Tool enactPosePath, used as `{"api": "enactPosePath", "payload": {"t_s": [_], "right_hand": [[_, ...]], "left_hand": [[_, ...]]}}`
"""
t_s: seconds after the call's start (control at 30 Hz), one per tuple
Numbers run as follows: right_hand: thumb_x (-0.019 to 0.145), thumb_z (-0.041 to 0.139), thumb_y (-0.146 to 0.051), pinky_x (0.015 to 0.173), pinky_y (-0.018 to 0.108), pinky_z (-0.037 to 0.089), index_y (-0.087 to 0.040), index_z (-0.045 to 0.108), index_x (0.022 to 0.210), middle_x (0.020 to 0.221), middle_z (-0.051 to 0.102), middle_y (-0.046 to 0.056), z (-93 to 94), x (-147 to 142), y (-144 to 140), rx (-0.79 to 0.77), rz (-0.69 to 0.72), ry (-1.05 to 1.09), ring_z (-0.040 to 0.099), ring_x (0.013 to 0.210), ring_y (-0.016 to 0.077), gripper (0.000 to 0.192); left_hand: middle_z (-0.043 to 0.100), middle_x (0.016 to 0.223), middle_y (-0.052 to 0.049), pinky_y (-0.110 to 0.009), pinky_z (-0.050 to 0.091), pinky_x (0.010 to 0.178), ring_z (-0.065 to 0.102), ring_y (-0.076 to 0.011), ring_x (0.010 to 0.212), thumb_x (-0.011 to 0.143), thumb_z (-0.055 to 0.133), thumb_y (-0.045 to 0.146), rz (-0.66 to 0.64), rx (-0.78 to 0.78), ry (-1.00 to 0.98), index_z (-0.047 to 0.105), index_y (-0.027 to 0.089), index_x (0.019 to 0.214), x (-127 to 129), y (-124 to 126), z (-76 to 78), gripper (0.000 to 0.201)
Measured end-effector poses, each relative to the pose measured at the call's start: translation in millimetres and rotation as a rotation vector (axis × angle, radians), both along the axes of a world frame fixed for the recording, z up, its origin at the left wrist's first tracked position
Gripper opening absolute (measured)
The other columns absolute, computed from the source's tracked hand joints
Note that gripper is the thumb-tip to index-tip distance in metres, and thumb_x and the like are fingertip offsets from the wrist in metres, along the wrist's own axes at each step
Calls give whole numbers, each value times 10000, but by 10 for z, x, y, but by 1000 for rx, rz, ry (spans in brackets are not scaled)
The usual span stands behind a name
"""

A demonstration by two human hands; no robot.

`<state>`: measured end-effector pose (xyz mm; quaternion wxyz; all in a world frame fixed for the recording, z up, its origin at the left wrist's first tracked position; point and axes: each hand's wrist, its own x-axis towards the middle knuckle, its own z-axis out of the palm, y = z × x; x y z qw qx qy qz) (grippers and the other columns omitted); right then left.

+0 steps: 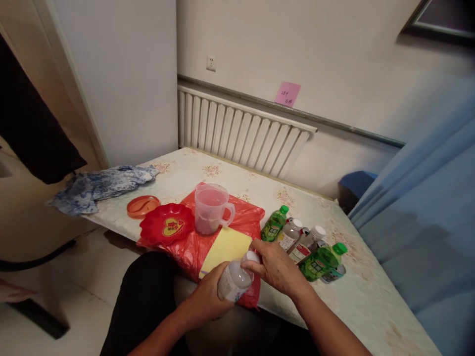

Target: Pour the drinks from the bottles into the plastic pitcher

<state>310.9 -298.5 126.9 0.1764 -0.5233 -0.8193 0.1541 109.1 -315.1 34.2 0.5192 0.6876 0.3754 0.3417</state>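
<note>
Gripping a clear bottle at the near table edge: left hand wrapped around the body, fingers closed. Right hand curled over the white cap, apparently pinching it; fingertips partly hidden. Beside right hand: green bottles, yellow cloth, pink measuring jug behind.

White radiator lines the pale wall.
</note>
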Motion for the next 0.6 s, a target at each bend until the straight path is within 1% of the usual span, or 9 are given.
{"api": "enactPosePath", "payload": {"t_s": [0.07,0.13,0.2,0.27,0.37,0.5,0.6], "right_hand": [[865,659,-410,613,260,383,-179,656,970,776,662,28,-22,13,4,-1,8,18,578,675,168,254],[829,710,-383,700,274,432,-194,650,1116,922,695,48,-32,41,16,-30,72,88,616,794,188,349],[796,744,-314,784,288,450,-216,649,1172,1019,696,49,-20,68,27,-62,129,152,624,882,194,400],[793,728,-242,777,277,449,-218,682,1098,978,693,30,10,78,32,-93,161,187,617,858,178,309],[796,692,-202,660,237,419,-212,694,957,831,654,-12,63,62,27,-133,163,217,571,730,142,162],[784,692,-203,586,219,367,-213,673,876,721,585,-45,84,18,11,-145,138,226,512,643,117,94],[788,690,-215,576,220,352,-210,666,851,696,569,-50,40,-4,4,-134,123,226,498,625,112,67]], "left_hand": [[648,1176,-47,-311,485,900,603,-242,1037,609,602,116,0,-11,2,517,190,1257,-14,4,-14,658],[641,1196,-49,-312,483,908,599,-241,1049,619,606,124,6,-14,14,502,193,1275,-32,8,-29,668],[638,1198,-46,-317,473,930,591,-241,1062,618,612,128,9,4,31,498,197,1277,-46,10,-39,672],[638,1188,-45,-322,468,942,589,-242,1064,617,617,132,8,24,42,501,197,1270,-51,13,-42,667],[639,1186,-53,-319,472,933,592,-245,1061,619,618,137,12,37,37,507,189,1258,-41,15,-36,651],[637,1198,-69,-320,471,937,597,-246,1068,617,626,132,29,56,13,505,179,1260,-19,11,-49,656],[642,1197,-63,-315,477,922,604,-240,1050,621,620,123,28,57,-5,510,181,1256,-20,14,-66,647]]}}
